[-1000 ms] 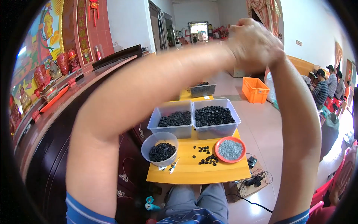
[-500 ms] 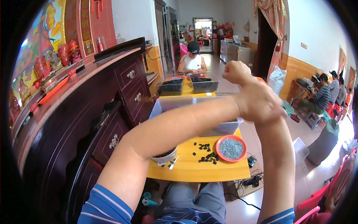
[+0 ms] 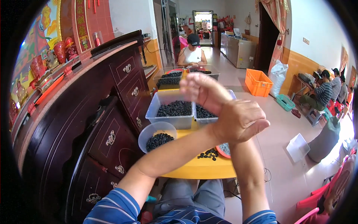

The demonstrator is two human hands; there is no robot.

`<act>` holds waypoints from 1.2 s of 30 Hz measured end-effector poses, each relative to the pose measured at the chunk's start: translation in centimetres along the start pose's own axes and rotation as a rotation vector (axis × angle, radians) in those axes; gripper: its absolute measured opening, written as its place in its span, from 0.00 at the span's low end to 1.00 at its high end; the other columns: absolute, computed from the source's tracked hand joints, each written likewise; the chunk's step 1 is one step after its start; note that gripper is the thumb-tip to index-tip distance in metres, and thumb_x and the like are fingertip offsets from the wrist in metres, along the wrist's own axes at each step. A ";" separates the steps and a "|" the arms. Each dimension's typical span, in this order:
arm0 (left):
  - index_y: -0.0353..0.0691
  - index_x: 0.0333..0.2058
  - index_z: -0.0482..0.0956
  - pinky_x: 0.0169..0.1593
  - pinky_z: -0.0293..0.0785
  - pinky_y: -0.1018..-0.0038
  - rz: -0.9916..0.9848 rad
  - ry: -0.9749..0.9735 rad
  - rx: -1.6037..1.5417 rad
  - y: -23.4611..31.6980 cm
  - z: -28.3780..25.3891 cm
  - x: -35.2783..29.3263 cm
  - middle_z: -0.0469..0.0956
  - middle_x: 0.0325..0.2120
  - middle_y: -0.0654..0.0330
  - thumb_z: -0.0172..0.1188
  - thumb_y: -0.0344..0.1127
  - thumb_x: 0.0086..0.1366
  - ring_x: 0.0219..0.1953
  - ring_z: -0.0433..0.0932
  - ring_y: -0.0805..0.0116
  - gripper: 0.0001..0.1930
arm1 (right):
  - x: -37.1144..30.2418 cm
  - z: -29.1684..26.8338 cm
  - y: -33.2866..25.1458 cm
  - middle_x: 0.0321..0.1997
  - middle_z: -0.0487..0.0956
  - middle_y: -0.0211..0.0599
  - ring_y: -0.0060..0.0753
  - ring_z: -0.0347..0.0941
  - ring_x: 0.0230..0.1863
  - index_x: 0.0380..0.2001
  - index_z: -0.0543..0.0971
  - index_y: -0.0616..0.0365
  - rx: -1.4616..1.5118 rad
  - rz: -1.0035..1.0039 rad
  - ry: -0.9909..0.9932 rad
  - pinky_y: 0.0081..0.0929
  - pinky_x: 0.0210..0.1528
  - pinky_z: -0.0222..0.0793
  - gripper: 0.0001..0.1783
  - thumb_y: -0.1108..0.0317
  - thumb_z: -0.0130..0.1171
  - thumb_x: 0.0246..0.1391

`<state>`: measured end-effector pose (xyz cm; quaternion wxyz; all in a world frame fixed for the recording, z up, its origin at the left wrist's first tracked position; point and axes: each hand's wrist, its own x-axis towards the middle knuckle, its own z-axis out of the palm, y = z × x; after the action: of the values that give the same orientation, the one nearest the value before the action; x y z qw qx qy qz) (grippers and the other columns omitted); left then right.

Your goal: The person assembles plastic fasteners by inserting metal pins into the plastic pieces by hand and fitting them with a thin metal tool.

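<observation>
Looking down from the head, I see two bare hands raised over one yellow worktop (image 3: 201,171). The left hand (image 3: 238,120) lies across the right wrist (image 3: 220,101), fingers bent and thumb standing out to the side; whether it clasps or only rests there, I can't tell. The right hand (image 3: 203,92), slightly blurred, is released, its palm open.

Behind and below the right fingers stand two large see-through tubs, side by side. The left tub (image 3: 169,122) has a broad heap of glossy black pieces (image 3: 175,109); the right tub (image 3: 206,120), partly covered by the hands, shows more of them. Nearer the wearer, to the lower left of both sets of fingers, there is one round tub (image 3: 158,128), also with black pieces inside. Below the left fingers sits one red dish (image 3: 222,152) of grey bits (image 3: 226,148), half hidden by the right forearm. Just beside it, on its left, lies a loose cluster (image 3: 209,154) of the same black pieces, too crowded to count.

Well beyond the fingers are two smaller clear boxes (image 3: 213,75), each with dark pieces, and one co-worker (image 3: 193,56) in a black cap sits behind them. Off to the right of the fingers stand one orange crate (image 3: 259,89) and one white sack (image 3: 278,76).
</observation>
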<state>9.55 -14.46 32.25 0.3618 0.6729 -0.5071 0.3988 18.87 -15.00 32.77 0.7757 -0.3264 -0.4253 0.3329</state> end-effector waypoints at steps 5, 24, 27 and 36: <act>0.41 0.31 0.81 0.30 0.75 0.73 -0.663 0.475 -1.379 -0.2 -1.2 0.5 0.78 0.23 0.62 0.52 0.54 0.75 0.22 0.76 0.72 0.22 | -3.9 3.4 10.4 0.56 0.80 0.53 0.54 0.79 0.54 0.54 0.76 0.57 0.653 -0.042 -0.389 0.53 0.59 0.74 0.32 0.39 0.40 0.71; 0.34 0.45 0.76 0.34 0.76 0.68 -0.681 0.223 -1.724 3.8 -3.5 -11.0 0.77 0.32 0.56 0.56 0.55 0.72 0.27 0.75 0.67 0.24 | -10.1 3.3 19.0 0.56 0.77 0.54 0.50 0.76 0.59 0.52 0.76 0.65 0.575 -0.004 -0.275 0.41 0.62 0.71 0.28 0.57 0.68 0.55; 0.31 0.57 0.73 0.43 0.78 0.67 -0.728 -0.039 -1.751 5.2 -4.2 -17.4 0.78 0.44 0.48 0.61 0.60 0.67 0.38 0.80 0.62 0.36 | -8.7 8.9 19.8 0.53 0.78 0.60 0.56 0.75 0.59 0.53 0.74 0.68 0.526 -0.989 -0.140 0.43 0.64 0.69 0.36 0.43 0.59 0.58; 0.40 0.64 0.70 0.64 0.69 0.66 -0.682 -1.459 -1.035 8.2 -0.5 -25.7 0.77 0.56 0.56 0.56 0.46 0.75 0.61 0.72 0.63 0.25 | -13.0 7.5 24.2 0.68 0.69 0.53 0.51 0.65 0.69 0.70 0.62 0.60 -0.568 0.463 -0.664 0.40 0.71 0.58 0.41 0.37 0.45 0.69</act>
<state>-2.78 -5.77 9.91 0.3059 0.6237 -0.4979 -0.5191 1.10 -9.95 11.13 0.3847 -0.4871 -0.6397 0.4534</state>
